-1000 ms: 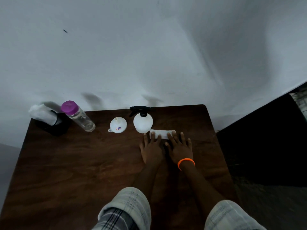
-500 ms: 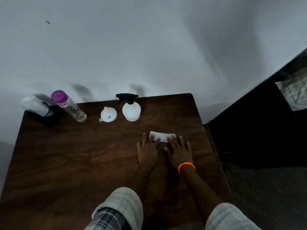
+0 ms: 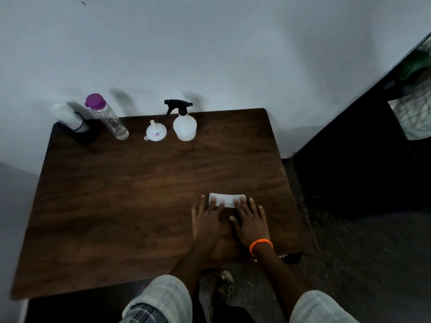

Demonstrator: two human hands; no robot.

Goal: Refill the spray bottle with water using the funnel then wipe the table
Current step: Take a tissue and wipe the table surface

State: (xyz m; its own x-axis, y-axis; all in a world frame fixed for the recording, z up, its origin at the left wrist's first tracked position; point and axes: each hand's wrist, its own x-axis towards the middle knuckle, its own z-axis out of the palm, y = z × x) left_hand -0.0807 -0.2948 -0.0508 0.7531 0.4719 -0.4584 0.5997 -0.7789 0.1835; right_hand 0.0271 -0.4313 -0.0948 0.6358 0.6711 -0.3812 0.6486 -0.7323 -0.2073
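On the table (image 3: 140,194), flat hands (fingers straight) press the cloth (image 3: 227,199).

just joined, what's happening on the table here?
A person is wiping the wooden table with a folded white cloth. The left hand and the right hand lie side by side with straight fingers pressing on the cloth's near edge, towards the table's front right. Along the far edge stand the spray bottle with its black trigger head on, the white funnel resting wide end down, and a clear water bottle with a purple cap.
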